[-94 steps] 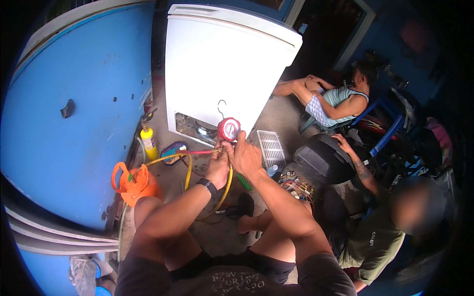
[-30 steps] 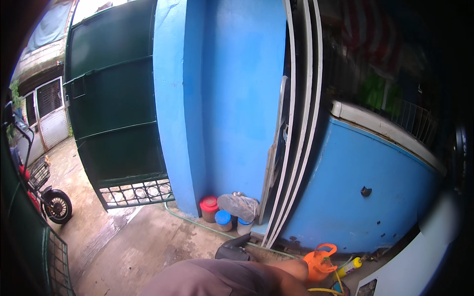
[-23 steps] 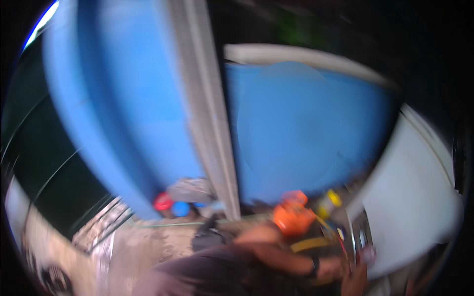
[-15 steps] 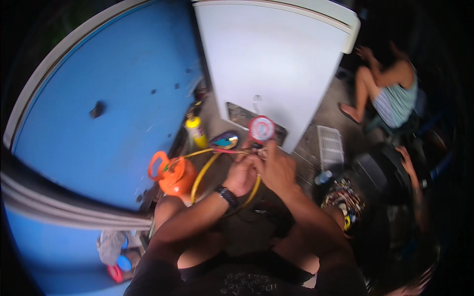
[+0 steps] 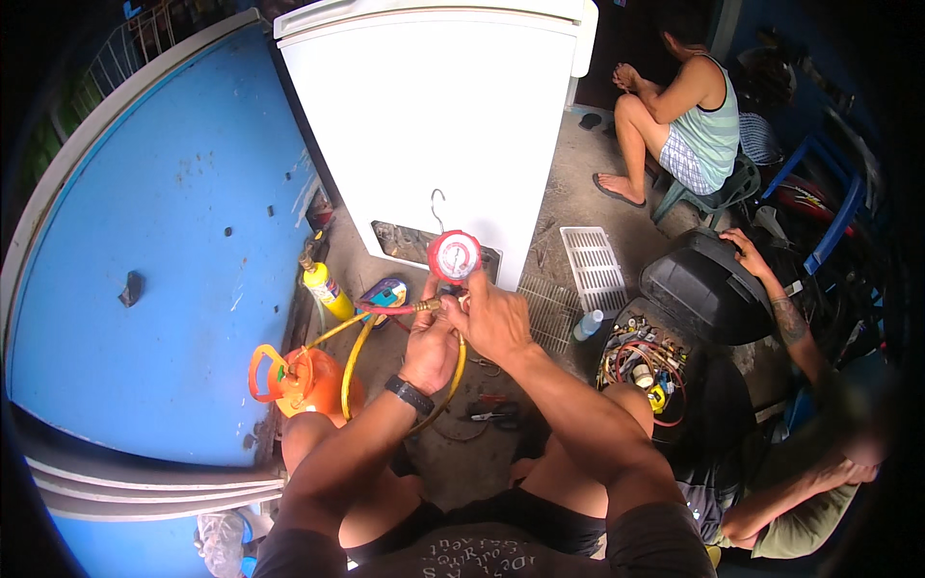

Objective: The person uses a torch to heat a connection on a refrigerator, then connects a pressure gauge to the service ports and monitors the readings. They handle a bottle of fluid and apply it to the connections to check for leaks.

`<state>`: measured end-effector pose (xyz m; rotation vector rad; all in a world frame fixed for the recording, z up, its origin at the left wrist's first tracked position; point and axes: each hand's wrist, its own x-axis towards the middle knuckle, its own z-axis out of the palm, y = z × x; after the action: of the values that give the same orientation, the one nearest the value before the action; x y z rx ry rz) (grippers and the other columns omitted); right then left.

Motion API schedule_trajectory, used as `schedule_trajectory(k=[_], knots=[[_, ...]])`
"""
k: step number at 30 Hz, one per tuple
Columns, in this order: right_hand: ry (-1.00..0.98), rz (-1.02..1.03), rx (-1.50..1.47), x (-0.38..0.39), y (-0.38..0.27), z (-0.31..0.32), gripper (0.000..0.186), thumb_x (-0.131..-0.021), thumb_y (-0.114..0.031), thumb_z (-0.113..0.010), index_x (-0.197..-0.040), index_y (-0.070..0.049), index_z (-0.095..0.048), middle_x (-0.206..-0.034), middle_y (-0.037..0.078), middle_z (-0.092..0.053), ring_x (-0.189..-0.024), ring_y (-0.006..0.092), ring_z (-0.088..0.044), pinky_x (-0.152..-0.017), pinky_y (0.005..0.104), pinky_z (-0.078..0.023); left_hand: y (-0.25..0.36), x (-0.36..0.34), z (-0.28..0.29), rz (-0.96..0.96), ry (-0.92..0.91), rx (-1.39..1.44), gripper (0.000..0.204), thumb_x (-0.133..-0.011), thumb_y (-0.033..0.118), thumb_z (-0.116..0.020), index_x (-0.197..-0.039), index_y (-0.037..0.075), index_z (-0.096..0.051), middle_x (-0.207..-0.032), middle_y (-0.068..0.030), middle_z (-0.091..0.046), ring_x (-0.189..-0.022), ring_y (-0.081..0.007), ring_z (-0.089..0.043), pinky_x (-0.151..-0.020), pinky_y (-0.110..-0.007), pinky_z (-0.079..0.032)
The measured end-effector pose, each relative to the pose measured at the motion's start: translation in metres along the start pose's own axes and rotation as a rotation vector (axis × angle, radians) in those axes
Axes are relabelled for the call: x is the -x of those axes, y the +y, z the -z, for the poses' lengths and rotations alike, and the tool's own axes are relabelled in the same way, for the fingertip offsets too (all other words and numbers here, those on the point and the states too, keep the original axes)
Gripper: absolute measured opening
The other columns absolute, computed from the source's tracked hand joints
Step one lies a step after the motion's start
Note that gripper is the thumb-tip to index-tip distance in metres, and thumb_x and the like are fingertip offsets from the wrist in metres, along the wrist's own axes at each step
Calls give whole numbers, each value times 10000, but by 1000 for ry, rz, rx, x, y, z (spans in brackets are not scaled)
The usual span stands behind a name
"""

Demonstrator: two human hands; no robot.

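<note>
A round pressure gauge (image 5: pixel 455 255) with a red rim and white dial stands upright in front of me, its valve body largely hidden by my fingers. My left hand (image 5: pixel 429 352), with a black wristband, is closed around the fittings below the dial. From the right, my right hand (image 5: pixel 496 323) grips the gauge's base, thumb and fingers bent. A red hose (image 5: pixel 390 310) with a brass end runs left from the fittings. A yellow hose (image 5: pixel 355 356) loops below my hands, and a yellow line reaches the orange gas cylinder (image 5: pixel 313 383) at left.
A white refrigerator (image 5: pixel 434 116) stands ahead, beside a blue panel (image 5: pixel 164 250). Left of centre is a yellow canister (image 5: pixel 328 292). At right are a white slatted rack (image 5: pixel 593 273), a bottle (image 5: pixel 587 326) and an open black tool case (image 5: pixel 708 289). One person (image 5: pixel 708 120) sits far right; another sits nearer.
The view has swung right, so the scene sits further left and looks sharper. Both my hands still hold the gauge. The nearer person at right shows more fully.
</note>
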<state>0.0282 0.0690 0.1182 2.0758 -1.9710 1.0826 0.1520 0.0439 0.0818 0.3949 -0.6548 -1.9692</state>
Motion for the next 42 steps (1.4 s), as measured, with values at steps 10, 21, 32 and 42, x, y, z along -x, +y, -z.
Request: schedule_trajectory(k=[10, 21, 32, 42], knots=[[-56, 73, 23, -3, 1, -7, 392, -917, -373, -666, -953, -35, -472, -695, 118, -652, -592, 323, -666, -522, 441, -519, 2, 4, 17, 8, -41, -27, 587, -1019, 27, -517, -1547, 181, -313, -1172, -28, -616, -1090, -150, -607, -986, -323, -490], [-120, 124, 53, 3, 11, -19, 432, -956, -421, -589, -1008, -5, -485, -691, 165, -664, -567, 337, -672, -481, 451, -502, -2, 10, 23, 120, 92, -45, 540, -1023, 26, -496, -1516, 205, -366, -1091, 36, -626, -1021, -116, -623, -961, -313, -501], [-176, -20, 92, 7, 1, -9, 525, -926, -521, -607, -1007, -6, -540, -823, 170, -678, -666, 355, -697, -546, 458, -539, -10, 9, 31, 94, 137, -78, 481, -1038, 54, -466, -1491, 195, -386, -1215, -26, -609, -1119, -156, -607, -1007, -340, -489], [-207, -112, 114, 2, 10, -11, 595, -887, -624, -581, -819, -39, -673, -783, 160, -682, -698, 339, -701, -597, 460, -557, -20, 4, 28, 10, 166, -123, 445, -1055, 81, -461, -1480, 199, -398, -1278, -59, -604, -1139, -191, -611, -998, -360, -509]])
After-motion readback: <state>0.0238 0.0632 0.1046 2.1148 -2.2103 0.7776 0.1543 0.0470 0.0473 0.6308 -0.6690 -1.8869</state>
